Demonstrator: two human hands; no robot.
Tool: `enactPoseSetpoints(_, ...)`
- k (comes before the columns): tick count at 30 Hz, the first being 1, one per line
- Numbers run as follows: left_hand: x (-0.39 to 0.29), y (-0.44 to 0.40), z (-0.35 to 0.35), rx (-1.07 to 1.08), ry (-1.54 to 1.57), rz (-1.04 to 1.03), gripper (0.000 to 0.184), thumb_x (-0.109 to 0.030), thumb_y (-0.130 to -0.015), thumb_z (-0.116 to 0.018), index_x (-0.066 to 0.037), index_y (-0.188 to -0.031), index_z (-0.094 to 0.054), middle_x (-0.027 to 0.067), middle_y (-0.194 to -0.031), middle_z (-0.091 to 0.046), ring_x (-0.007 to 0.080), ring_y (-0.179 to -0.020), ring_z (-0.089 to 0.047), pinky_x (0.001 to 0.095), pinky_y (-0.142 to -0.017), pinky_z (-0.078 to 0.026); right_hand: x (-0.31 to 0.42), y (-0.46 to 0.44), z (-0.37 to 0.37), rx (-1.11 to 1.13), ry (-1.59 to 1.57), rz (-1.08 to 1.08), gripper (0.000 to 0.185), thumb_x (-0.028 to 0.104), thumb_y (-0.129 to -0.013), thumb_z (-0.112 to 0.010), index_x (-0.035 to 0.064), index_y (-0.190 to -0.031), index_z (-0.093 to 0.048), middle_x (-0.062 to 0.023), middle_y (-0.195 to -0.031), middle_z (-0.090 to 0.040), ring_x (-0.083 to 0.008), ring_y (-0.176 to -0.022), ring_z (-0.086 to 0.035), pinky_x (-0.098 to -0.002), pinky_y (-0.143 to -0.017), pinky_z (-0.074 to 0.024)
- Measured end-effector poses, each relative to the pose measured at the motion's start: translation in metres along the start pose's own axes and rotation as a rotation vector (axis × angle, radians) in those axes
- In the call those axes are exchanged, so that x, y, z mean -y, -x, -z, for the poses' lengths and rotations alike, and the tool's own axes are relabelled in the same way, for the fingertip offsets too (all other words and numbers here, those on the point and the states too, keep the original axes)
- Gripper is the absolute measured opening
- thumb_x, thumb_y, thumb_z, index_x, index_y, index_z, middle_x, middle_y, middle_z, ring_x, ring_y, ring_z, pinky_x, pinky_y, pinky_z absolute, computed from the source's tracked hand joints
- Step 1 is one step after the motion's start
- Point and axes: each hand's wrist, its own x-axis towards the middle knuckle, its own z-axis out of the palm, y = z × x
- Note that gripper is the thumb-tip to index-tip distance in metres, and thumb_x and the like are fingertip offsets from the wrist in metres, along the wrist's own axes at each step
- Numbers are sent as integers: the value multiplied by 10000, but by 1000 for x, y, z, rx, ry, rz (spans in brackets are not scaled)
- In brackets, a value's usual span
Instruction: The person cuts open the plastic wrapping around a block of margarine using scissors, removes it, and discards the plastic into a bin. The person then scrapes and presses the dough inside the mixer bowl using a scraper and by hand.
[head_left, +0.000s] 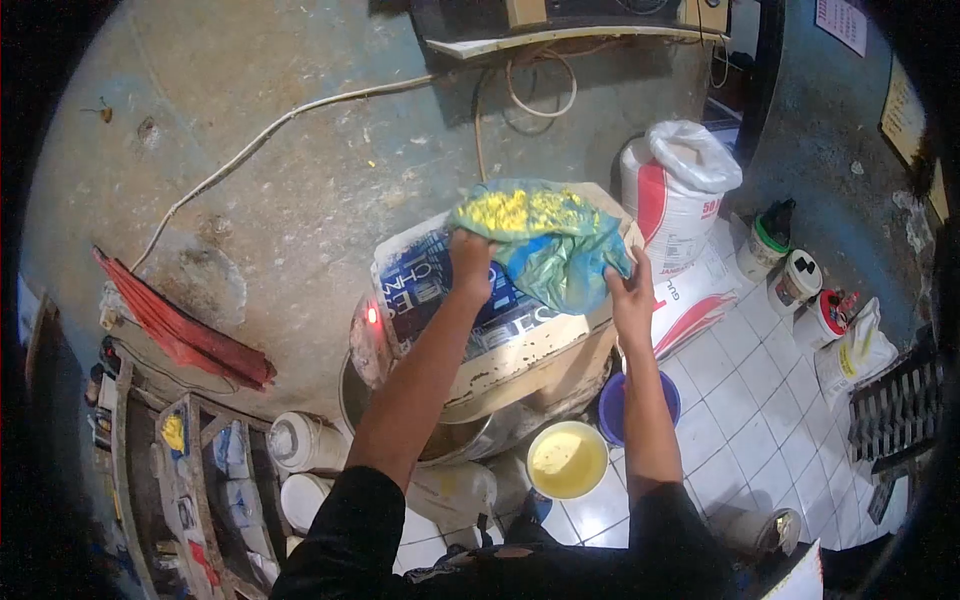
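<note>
Two bare hands hold a crumpled green-blue plastic bag (572,268) dotted with yellow crumbs (520,210) above a print-covered worktop (465,402).
The left grip (470,263) closes on the bag's near-left edge and the right grip (629,292) pinches its right edge between thumb and fingers; the bag lies spread between them, over a printed sheet (408,272). Below stand a round metal bowl (352,393), a yellow container (585,486) and a purple bucket (668,402); an open white sack (690,215) stands beyond, to the right.
</note>
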Motion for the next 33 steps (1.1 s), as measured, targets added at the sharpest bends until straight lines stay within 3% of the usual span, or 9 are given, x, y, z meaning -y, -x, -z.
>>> enactPoseSetpoints(1, -14, 2, 10, -6, -5, 3, 262, -181, -947, -526, -24, -1143, -605, 132, -1101, -647, 228, -1097, -603, 350, -990, -445, 6, 8, 1, 22, -30, -95, 593, 56, -878, -636, -2, -1403, -366, -186, -1306, -522, -240, -1194, -511, -329, -982, -418)
enactPoseSetpoints(3, -44, 2, 28, -149, 1334, 715, 345, -234, -983, -474, -42, -1268, -507, 141, -1271, -557, 275, -1197, -539, 407, -1071, -387, 2, 19, -3, 22, -98, -139, 575, 112, -883, -654, 2, -1389, -405, -163, -1278, -546, -239, -1173, -528, -337, -987, -418)
enactPoseSetpoints(10, -51, -48, 27, -42, 1918, 550, 546, -351, -988, -497, -50, -1402, -306, 163, -1432, -400, 335, -1329, -397, 531, -1123, -274, -3, 24, -22, 35, -26, -3, 564, 89, -869, -668, 9, -1369, -421, -147, -1265, -555, -247, -1162, -536, -355, -994, -413)
enactPoseSetpoints(12, -77, -68, 35, -119, 1861, 859, 608, -366, -946, -581, -53, -1392, -310, 176, -1433, -391, 329, -1335, -390, 513, -1138, -240, -2, 23, -24, 42, 0, 1, 549, 68, -868, -661, 10, -1361, -427, -149, -1259, -556, -247, -1158, -537, -357, -992, -414)
enactPoseSetpoints(16, -18, -97, 5, 288, 1967, 717, 369, -265, -908, -626, -62, -1205, -543, 114, -1090, -624, 241, -945, -614, 381, -841, -466, 8, 25, -26, 41, -27, -33, 560, 57, -871, -652, 15, -1374, -412, -150, -1252, -558, -249, -1167, -536, -363, -1002, -413)
enactPoseSetpoints(18, 25, -104, -13, 501, 1878, 579, 275, -218, -905, -617, -66, -1134, -606, 80, -958, -679, 212, -779, -664, 335, -714, -511, 3, 23, -26, 36, -40, -12, 572, 60, -872, -653, 18, -1383, -401, -154, -1259, -555, -254, -1179, -532, -365, -1008, -412)
enactPoseSetpoints(24, -28, -58, 32, 8, 270, 396, 153, -86, -801, -617, 7, -865, -720, 144, -850, -714, 274, -675, -674, 365, -643, -528, -5, 24, -22, 36, -13, -52, 593, 76, -876, -656, 24, -1401, -387, -168, -1290, -550, -265, -1211, -522, -370, -1022, -406)
enactPoseSetpoints(27, -57, -38, 26, 386, -457, 102, 196, -135, -758, -605, -20, -876, -710, 242, -902, -669, 419, -855, -652, 481, -765, -527, -9, 24, -27, 26, 46, -53, 603, 101, -873, -662, 17, -1403, -387, -175, -1322, -538, -264, -1225, -516, -371, -1034, -394)
enactPoseSetpoints(33, -49, -57, 45, 666, -321, -227, 204, -116, -774, -597, 5, -916, -679, 191, -851, -677, 336, -805, -668, 417, -712, -537, -3, 27, -17, 76, 131, 11, 735, 196, -832, -718, 7, -1434, -341, -202, -1386, -483, -281, -1280, -471, -376, -1076, -348)
